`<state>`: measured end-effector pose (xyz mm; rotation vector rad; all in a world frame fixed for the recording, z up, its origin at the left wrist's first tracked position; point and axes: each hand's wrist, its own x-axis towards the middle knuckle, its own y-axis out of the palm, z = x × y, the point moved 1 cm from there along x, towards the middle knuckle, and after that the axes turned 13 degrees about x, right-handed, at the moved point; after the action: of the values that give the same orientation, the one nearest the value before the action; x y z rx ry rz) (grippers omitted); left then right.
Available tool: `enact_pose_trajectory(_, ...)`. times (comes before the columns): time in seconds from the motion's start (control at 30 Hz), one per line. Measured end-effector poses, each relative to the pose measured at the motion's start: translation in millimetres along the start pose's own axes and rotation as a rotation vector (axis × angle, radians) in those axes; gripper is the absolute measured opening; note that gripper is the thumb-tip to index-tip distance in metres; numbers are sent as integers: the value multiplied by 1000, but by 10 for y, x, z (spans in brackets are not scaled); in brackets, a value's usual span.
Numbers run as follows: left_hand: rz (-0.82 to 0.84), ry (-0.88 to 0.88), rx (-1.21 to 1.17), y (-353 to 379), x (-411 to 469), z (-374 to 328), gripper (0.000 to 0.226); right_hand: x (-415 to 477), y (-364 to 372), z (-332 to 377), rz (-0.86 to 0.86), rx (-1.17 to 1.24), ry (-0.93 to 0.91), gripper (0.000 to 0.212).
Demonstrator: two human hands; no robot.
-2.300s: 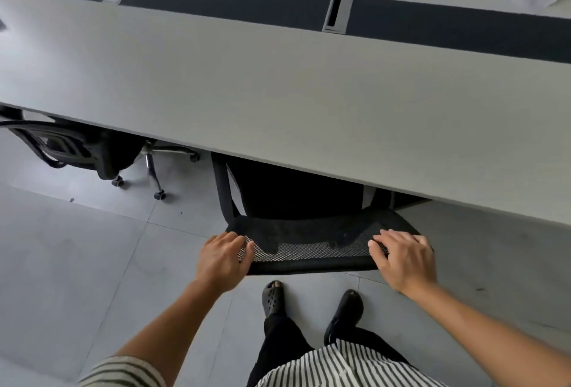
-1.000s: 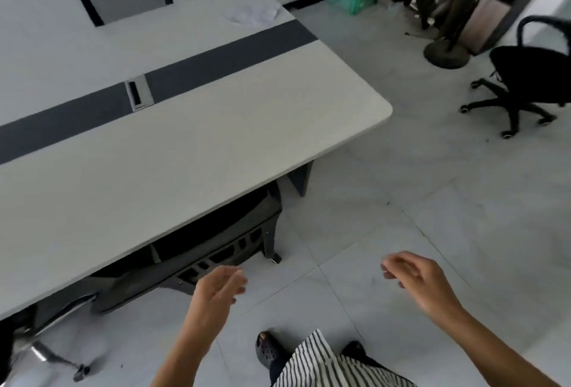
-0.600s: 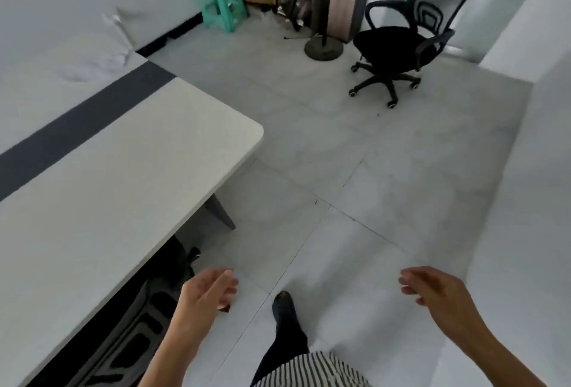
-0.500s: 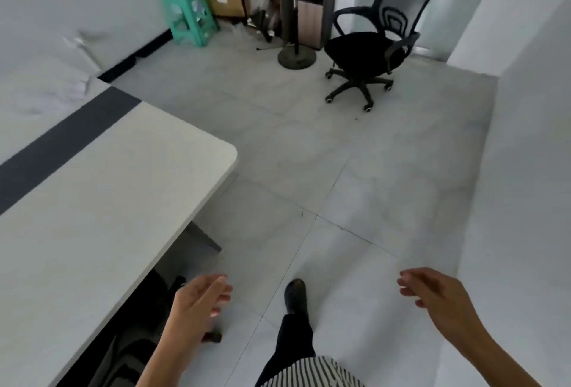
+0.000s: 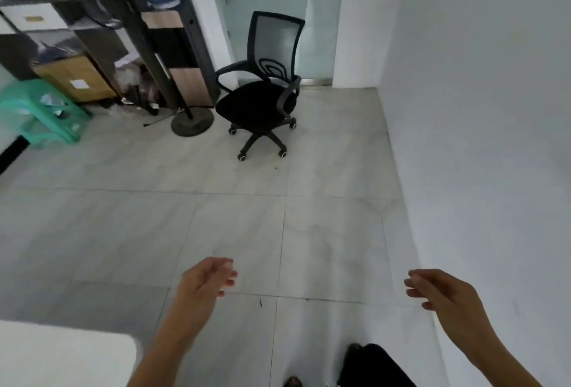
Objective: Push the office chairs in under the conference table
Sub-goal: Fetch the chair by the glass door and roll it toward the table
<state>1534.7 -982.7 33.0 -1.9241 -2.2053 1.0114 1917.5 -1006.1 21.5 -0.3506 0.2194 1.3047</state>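
A black office chair (image 5: 262,105) with a mesh back and wheeled base stands alone on the tiled floor, far ahead near a glass door. Only a rounded white corner of the conference table (image 5: 61,355) shows at the bottom left. My left hand (image 5: 207,281) hangs in the air low in the middle, fingers loosely curled and holding nothing. My right hand (image 5: 441,294) is held out at the lower right, likewise loose and holding nothing. Both hands are well short of the chair.
A white wall (image 5: 479,139) runs along the right. A round floor-stand base (image 5: 192,122) sits just left of the chair, with dark shelving (image 5: 102,31), a cardboard box (image 5: 74,77) and a green plastic stool (image 5: 40,111) further left. Grey tiled floor (image 5: 247,216) lies between me and the chair.
My hands left the chair back pushed under the table. I turned right away from the table; the free-standing black chair now lies straight ahead and nearer.
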Motion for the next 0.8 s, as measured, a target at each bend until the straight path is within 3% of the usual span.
enact_pose_trajectory(0.27,92,-11,2,786,1534,-1045,13,1718,-186,390,-106,40,42,11)
enact_pose_trajectory(0.5,89,10,-10,1198,2677,-2149,14,3396,-249,1333,-49,-9,-15,11)
enact_pose_trajectory(0.8,38,-111,-42,1250,4545,-2615,14,5366,276,2003,-1,-54,-20,11)
